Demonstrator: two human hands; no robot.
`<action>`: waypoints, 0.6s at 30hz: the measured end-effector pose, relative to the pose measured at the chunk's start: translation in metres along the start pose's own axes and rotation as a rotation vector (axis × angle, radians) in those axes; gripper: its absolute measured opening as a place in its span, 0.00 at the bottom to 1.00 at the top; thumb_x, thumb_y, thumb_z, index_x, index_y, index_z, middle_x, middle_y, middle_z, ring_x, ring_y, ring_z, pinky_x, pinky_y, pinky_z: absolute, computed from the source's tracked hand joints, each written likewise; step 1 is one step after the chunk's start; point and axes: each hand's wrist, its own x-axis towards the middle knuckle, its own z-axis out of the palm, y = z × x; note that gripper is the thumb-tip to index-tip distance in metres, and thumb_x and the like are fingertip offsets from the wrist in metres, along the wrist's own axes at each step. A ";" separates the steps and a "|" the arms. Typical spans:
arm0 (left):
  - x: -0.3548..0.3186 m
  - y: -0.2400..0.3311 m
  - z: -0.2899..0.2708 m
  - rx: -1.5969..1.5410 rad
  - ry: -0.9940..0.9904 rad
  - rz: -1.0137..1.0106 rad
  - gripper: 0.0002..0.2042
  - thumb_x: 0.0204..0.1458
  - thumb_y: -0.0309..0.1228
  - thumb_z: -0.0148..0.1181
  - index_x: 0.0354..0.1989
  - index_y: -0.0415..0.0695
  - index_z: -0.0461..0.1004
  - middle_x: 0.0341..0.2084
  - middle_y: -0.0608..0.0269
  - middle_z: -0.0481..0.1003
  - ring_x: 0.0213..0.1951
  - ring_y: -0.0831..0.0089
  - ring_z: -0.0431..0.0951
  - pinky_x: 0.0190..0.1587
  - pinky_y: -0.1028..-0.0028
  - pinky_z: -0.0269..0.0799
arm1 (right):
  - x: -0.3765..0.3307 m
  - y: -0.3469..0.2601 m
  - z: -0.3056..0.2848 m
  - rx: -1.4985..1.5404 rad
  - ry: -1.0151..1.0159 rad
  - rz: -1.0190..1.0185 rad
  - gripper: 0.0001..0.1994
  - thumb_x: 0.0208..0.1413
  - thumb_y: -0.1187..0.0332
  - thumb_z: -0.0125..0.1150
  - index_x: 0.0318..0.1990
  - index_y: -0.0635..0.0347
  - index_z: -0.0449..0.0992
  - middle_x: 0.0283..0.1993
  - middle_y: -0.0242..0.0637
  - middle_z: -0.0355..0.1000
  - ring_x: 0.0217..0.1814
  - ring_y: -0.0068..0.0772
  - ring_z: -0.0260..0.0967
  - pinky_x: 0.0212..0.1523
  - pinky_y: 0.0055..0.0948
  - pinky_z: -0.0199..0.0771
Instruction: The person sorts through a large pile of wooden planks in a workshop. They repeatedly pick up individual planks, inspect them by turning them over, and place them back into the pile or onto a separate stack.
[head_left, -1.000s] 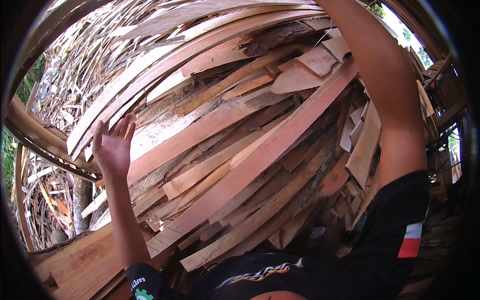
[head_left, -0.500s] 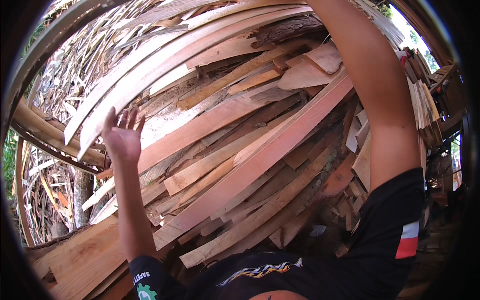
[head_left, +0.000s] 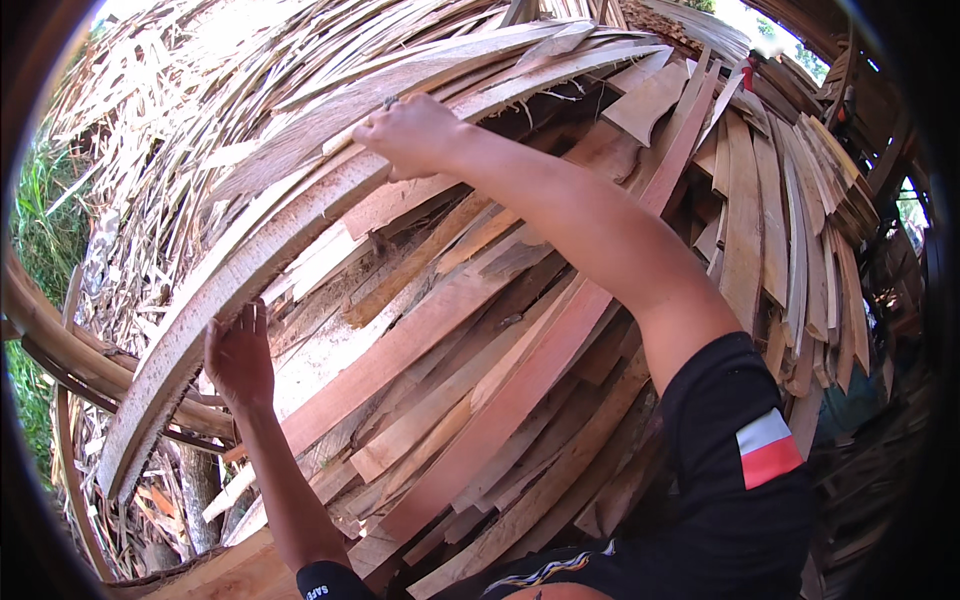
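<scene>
We are gripping one long pale plank [head_left: 300, 225] lying along the top of the wood pile [head_left: 520, 360]: our right hand [head_left: 410, 135] is closing over its upper edge, our left hand [head_left: 240, 355] is clasping its lower stretch. It is not yet lifted clear. Open room is lying leftward past the pile's edge, toward the grass [head_left: 35, 210].

One view only, from a fisheye camera on the person's head, tilted down and forward at a stack of boards [head_left: 480, 350] close in front. Both forearms enter from the lower edge, the left hand [head_left: 240, 355] near, the right hand [head_left: 410, 135] farther up. Straight boards bend toward the rim; grass shows far left.
</scene>
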 end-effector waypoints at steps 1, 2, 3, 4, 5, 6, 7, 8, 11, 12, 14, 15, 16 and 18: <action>0.003 0.002 0.005 0.027 0.012 -0.006 0.13 0.56 0.37 0.57 0.42 0.41 0.75 0.47 0.49 0.74 0.54 0.57 0.69 0.67 0.56 0.54 | -0.002 0.004 -0.004 0.040 -0.029 0.018 0.24 0.51 0.61 0.67 0.52 0.59 0.68 0.43 0.40 0.74 0.43 0.30 0.75 0.36 0.26 0.82; 0.005 0.007 0.008 0.050 0.036 -0.017 0.15 0.57 0.37 0.56 0.44 0.38 0.71 0.48 0.45 0.71 0.56 0.55 0.67 0.67 0.55 0.52 | -0.006 0.009 -0.012 0.089 -0.061 0.061 0.26 0.52 0.56 0.66 0.55 0.57 0.67 0.44 0.40 0.75 0.44 0.32 0.75 0.41 0.29 0.82; 0.012 0.015 0.018 0.047 0.042 -0.029 0.17 0.58 0.36 0.55 0.47 0.35 0.67 0.50 0.42 0.69 0.57 0.54 0.65 0.68 0.55 0.51 | -0.014 0.019 -0.011 0.097 0.017 0.106 0.28 0.54 0.55 0.63 0.59 0.58 0.66 0.47 0.43 0.75 0.47 0.37 0.75 0.45 0.36 0.81; 0.021 0.028 0.030 0.045 0.045 -0.036 0.19 0.59 0.36 0.53 0.50 0.32 0.63 0.51 0.39 0.66 0.59 0.52 0.63 0.69 0.54 0.50 | -0.018 0.033 -0.002 0.092 0.169 0.141 0.28 0.56 0.56 0.62 0.61 0.56 0.64 0.50 0.45 0.74 0.49 0.40 0.75 0.50 0.42 0.78; 0.030 0.054 0.035 0.049 0.066 -0.030 0.21 0.60 0.35 0.52 0.52 0.29 0.60 0.53 0.35 0.64 0.60 0.50 0.61 0.69 0.53 0.49 | -0.028 0.026 -0.026 0.201 0.087 0.235 0.20 0.55 0.63 0.60 0.55 0.53 0.68 0.49 0.43 0.73 0.52 0.40 0.74 0.51 0.43 0.74; 0.043 0.073 0.043 0.031 0.079 -0.043 0.24 0.61 0.35 0.51 0.55 0.25 0.56 0.54 0.32 0.61 0.61 0.49 0.59 0.70 0.53 0.48 | -0.042 0.033 -0.034 0.242 0.102 0.269 0.24 0.50 0.61 0.62 0.53 0.60 0.68 0.45 0.52 0.75 0.50 0.52 0.74 0.51 0.45 0.73; 0.063 0.087 0.055 -0.005 0.063 -0.068 0.26 0.62 0.34 0.50 0.58 0.22 0.52 0.56 0.29 0.58 0.63 0.47 0.57 0.70 0.52 0.47 | -0.051 0.051 -0.024 0.257 0.156 0.345 0.23 0.50 0.60 0.63 0.52 0.61 0.69 0.42 0.53 0.76 0.48 0.54 0.74 0.50 0.46 0.72; 0.082 0.101 0.069 -0.052 0.018 -0.119 0.29 0.63 0.34 0.49 0.61 0.19 0.48 0.57 0.25 0.56 0.64 0.46 0.55 0.71 0.51 0.46 | -0.068 0.071 -0.032 0.206 0.198 0.398 0.22 0.50 0.60 0.63 0.51 0.61 0.70 0.42 0.54 0.75 0.48 0.53 0.74 0.50 0.45 0.73; 0.145 0.160 0.043 0.022 -0.138 -0.407 0.25 0.64 0.32 0.45 0.62 0.23 0.52 0.62 0.25 0.53 0.67 0.41 0.52 0.69 0.51 0.53 | -0.093 0.098 -0.039 0.166 0.108 0.552 0.22 0.49 0.61 0.62 0.51 0.60 0.71 0.42 0.53 0.75 0.48 0.53 0.73 0.50 0.44 0.73; 0.152 0.151 0.045 0.058 -0.096 -0.358 0.25 0.64 0.32 0.45 0.62 0.23 0.52 0.62 0.25 0.53 0.66 0.41 0.53 0.69 0.52 0.54 | -0.112 0.116 -0.022 0.101 0.153 0.562 0.22 0.49 0.61 0.62 0.51 0.60 0.71 0.42 0.52 0.75 0.48 0.53 0.73 0.50 0.44 0.73; 0.148 0.168 0.051 0.164 -0.013 -0.280 0.25 0.64 0.32 0.45 0.61 0.23 0.52 0.62 0.25 0.53 0.66 0.41 0.53 0.69 0.52 0.54 | -0.116 0.132 0.012 0.139 0.202 0.548 0.23 0.49 0.62 0.63 0.52 0.61 0.70 0.42 0.52 0.75 0.49 0.53 0.73 0.51 0.44 0.72; 0.148 0.171 0.049 0.179 0.003 -0.267 0.25 0.64 0.32 0.45 0.61 0.23 0.52 0.61 0.25 0.53 0.66 0.41 0.53 0.69 0.52 0.54 | -0.126 0.129 0.012 0.183 0.156 0.565 0.23 0.48 0.62 0.63 0.52 0.61 0.70 0.43 0.52 0.75 0.50 0.53 0.72 0.52 0.44 0.72; 0.151 0.173 0.048 0.192 0.010 -0.256 0.25 0.64 0.32 0.45 0.61 0.23 0.52 0.61 0.25 0.53 0.66 0.41 0.54 0.69 0.52 0.55 | -0.136 0.130 0.014 0.222 0.110 0.588 0.23 0.48 0.62 0.63 0.52 0.61 0.70 0.44 0.52 0.75 0.51 0.53 0.72 0.53 0.44 0.71; 0.157 0.174 0.046 0.215 0.021 -0.247 0.25 0.65 0.32 0.45 0.61 0.23 0.52 0.61 0.26 0.54 0.66 0.41 0.54 0.69 0.52 0.55 | -0.151 0.137 0.041 0.175 0.065 0.549 0.24 0.48 0.62 0.64 0.53 0.62 0.70 0.47 0.54 0.73 0.53 0.52 0.70 0.54 0.43 0.71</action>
